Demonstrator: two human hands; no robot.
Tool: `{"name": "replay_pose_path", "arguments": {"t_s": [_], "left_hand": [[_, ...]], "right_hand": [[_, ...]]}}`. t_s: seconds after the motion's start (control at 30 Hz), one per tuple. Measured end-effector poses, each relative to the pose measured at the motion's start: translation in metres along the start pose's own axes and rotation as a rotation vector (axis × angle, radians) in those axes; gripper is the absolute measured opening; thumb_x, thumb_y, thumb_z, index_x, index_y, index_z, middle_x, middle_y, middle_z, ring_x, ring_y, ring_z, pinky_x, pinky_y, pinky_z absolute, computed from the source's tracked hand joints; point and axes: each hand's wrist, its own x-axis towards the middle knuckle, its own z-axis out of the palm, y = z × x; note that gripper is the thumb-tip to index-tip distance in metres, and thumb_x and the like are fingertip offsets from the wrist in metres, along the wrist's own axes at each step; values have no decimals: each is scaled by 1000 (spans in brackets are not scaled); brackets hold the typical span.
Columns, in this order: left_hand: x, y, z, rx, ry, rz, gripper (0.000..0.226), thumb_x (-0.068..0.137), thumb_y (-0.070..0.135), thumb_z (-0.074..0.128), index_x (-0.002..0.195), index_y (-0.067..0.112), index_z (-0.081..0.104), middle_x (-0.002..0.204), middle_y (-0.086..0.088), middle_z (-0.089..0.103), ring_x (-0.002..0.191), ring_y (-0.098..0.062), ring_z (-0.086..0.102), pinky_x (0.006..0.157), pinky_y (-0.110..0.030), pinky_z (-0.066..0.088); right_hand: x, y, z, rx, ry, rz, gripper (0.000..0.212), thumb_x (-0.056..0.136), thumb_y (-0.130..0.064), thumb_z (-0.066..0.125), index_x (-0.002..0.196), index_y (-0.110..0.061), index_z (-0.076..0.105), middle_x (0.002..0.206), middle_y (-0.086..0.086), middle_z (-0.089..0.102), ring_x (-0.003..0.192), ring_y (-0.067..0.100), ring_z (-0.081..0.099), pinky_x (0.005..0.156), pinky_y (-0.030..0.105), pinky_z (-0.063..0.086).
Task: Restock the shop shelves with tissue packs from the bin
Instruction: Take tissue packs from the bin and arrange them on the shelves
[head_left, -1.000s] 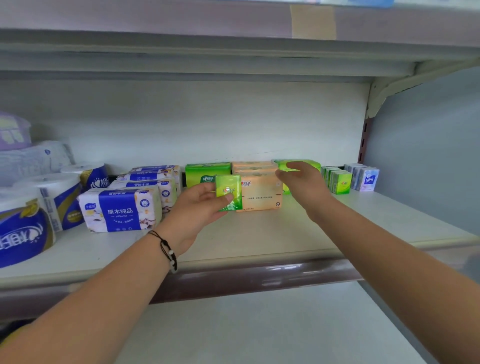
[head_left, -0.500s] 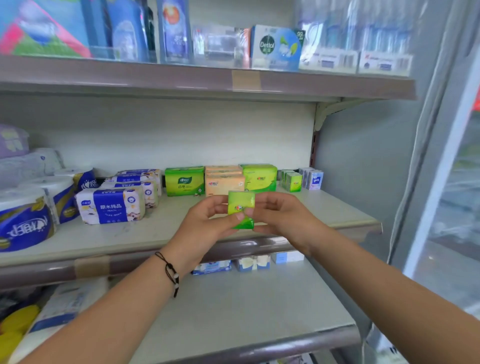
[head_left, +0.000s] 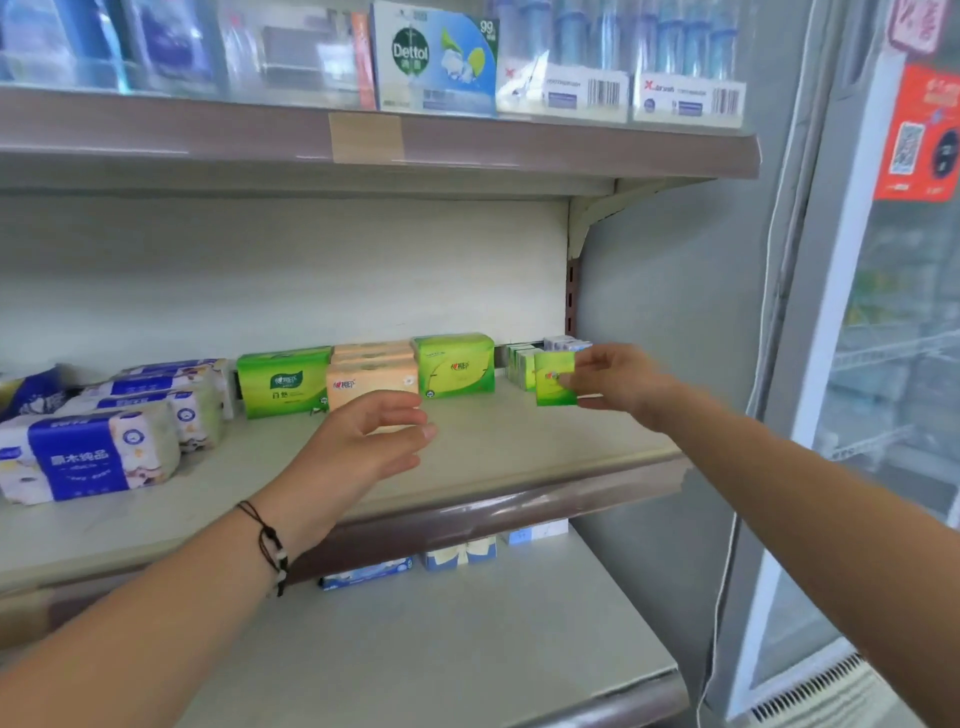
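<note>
Our right grip (head_left: 613, 382) pinches a small green tissue pack (head_left: 555, 378) by its right edge, just above the middle shelf (head_left: 519, 447), right in front of the row of little packs (head_left: 522, 364) by the wall. Our left grip (head_left: 371, 439) hangs loose with nothing in it. We think the pack is very light and soft, with a shiny, slippery wrap, so holding its flat sides with fingers and thumb works best. Bigger green packs (head_left: 452, 366) and a peach pack (head_left: 371, 384) look boxy and squishy too.
</note>
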Motion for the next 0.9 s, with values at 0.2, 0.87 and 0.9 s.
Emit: {"name": "replay_pose_path", "arguments": {"t_s": [0.2, 0.87, 0.9], "left_hand": [[63, -6, 12, 39, -86, 15, 44, 69, 19, 77, 112, 17, 68, 114, -8, 70, 106, -20, 69, 84, -28, 59], [161, -48, 79, 218, -200, 6, 23, 92, 11, 65, 112, 22, 65, 105, 6, 71, 107, -11, 67, 91, -29, 57], [163, -49, 81, 220, -202, 6, 24, 92, 11, 65, 113, 22, 65, 106, 6, 71, 107, -11, 67, 90, -28, 57]], "right_hand": [[96, 34, -14, -184, 0, 1, 18, 85, -4, 75, 97, -9, 62, 96, 9, 61, 88, 19, 61, 65, 20, 55], [212, 99, -24, -317, -88, -29, 25, 90, -3, 70, 115, -3, 70, 92, 11, 70, 71, 15, 67, 65, 18, 58], [212, 100, -23, -310, -88, -29, 26, 90, -2, 69, 116, -2, 69, 92, 11, 69, 71, 14, 66, 62, 17, 57]]}}
